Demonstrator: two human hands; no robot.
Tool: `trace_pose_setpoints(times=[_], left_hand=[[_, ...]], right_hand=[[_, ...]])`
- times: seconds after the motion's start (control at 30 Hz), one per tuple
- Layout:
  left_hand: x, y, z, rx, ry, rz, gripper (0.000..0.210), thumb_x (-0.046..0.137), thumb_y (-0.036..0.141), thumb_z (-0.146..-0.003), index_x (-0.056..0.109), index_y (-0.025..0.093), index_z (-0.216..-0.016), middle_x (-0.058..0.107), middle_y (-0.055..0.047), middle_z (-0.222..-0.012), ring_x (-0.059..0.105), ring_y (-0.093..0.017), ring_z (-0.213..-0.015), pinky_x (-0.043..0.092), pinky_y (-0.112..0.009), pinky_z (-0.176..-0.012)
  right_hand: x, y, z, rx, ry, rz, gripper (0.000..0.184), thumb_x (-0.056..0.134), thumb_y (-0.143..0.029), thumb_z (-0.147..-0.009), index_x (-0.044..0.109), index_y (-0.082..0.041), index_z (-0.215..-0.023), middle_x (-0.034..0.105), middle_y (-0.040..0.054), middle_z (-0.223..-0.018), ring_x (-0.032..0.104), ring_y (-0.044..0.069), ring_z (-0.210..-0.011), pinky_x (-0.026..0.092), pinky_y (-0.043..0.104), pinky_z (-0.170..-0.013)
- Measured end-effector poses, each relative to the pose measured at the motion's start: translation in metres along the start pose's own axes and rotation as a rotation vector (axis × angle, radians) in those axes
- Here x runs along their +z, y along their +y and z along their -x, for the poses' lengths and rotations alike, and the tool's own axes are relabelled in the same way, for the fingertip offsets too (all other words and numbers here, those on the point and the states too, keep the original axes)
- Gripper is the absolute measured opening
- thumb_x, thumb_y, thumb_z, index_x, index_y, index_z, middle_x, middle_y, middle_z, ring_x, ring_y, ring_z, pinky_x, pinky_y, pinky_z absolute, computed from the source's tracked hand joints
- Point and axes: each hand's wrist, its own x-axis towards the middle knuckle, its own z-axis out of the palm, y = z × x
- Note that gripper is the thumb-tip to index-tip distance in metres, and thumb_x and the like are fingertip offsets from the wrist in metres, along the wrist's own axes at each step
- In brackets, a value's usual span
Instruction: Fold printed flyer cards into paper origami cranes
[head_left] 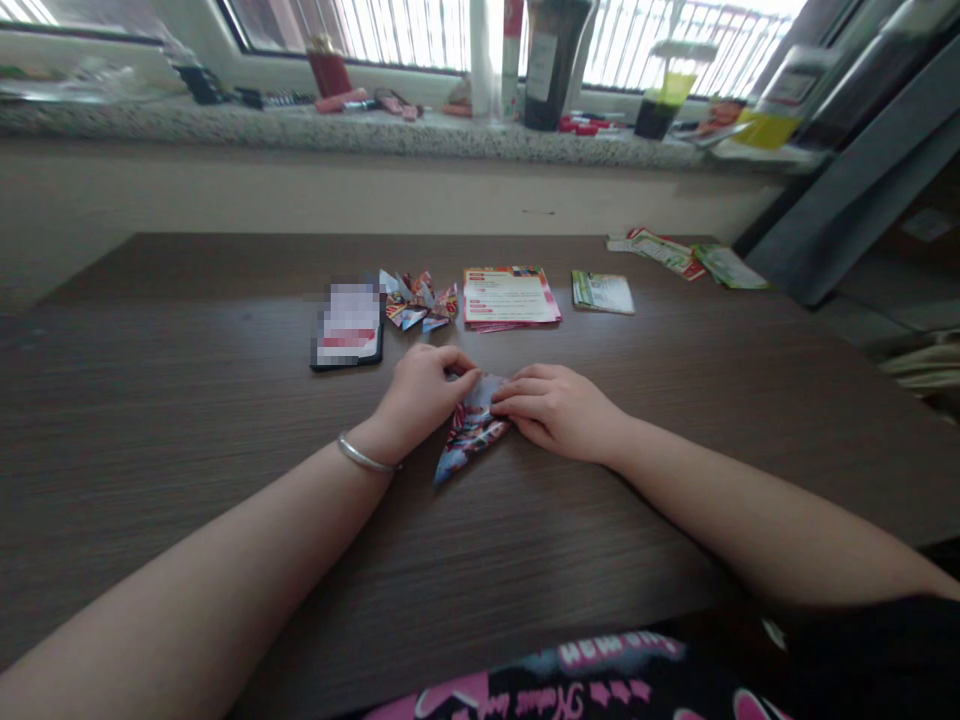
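A folded piece of colourful printed paper point(474, 428) lies on the brown table, its narrow point aimed toward me and to the left. My left hand point(431, 385) pinches its upper left edge between thumb and fingers. On the right side, my right hand point(559, 408) rests with its fingertips pressed together on the paper's upper right part, partly covering it. Just beyond my hands sit several folded paper pieces point(420, 300) in similar print. To their right is a stack of printed leaflets point(510, 298).
A phone point(347, 325) with a blurred screen lies left of the folded pieces. Small green-white cards point(602, 292) lie right of the leaflets, and more packets point(667, 252) are at the far right. Bottles and small items crowd the stone windowsill point(420, 132) behind the table point(187, 430).
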Motion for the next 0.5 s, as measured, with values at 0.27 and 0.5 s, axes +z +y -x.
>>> trace_pose_setpoints(times=[0.27, 0.5], left_hand=[[-0.0006, -0.0008, 0.0000, -0.048, 0.010, -0.203, 0.023, 0.059, 0.040, -0.081, 0.073, 0.022, -0.078, 0.071, -0.005, -0.087, 0.054, -0.027, -0.095, 0.039, -0.041, -0.089], [-0.0001, -0.0024, -0.0005, -0.053, 0.013, -0.236, 0.023, 0.058, 0.040, -0.081, 0.072, 0.023, -0.076, 0.070, -0.005, -0.085, 0.054, -0.027, -0.095, 0.038, -0.041, -0.086]], right_hand=[[-0.0003, -0.0044, -0.0002, 0.015, -0.012, 0.009, 0.026, 0.049, -0.020, -0.092, 0.070, -0.017, -0.107, 0.071, 0.0097, -0.113, 0.064, 0.020, -0.105, 0.050, 0.039, -0.096], [0.0007, -0.0034, -0.0001, 0.010, -0.010, -0.016, 0.024, 0.050, -0.020, -0.091, 0.069, -0.017, -0.106, 0.069, 0.0113, -0.118, 0.063, 0.021, -0.109, 0.051, 0.039, -0.096]])
